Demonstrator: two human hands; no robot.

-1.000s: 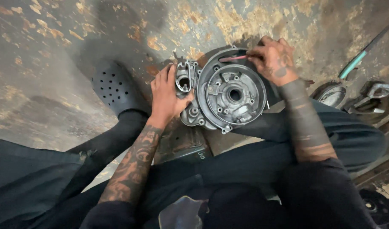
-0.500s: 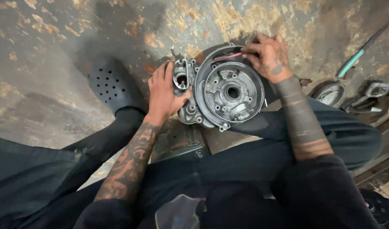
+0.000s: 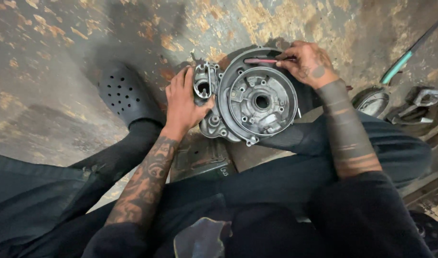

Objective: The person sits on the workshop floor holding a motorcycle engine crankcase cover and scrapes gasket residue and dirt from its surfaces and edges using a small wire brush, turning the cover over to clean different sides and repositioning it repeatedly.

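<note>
While engine casing [image 3: 259, 100] sits propped across my lap above stained floor [image 3: 47, 57], left hand [image 3: 183, 102] clamps its left edge, grip clenched. Right hand [image 3: 309, 62] pinches thin red tool [image 3: 262, 60] at upper rim. Likely scraping step; next stroke needs steady casing, light pressure.

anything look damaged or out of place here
Nothing about the work stands out. The left hand steadies the grey metal engine casing while the right hand holds a thin red tool at its upper rim. Only the floor looks rough: its coating is worn and flaking in patches.
</note>
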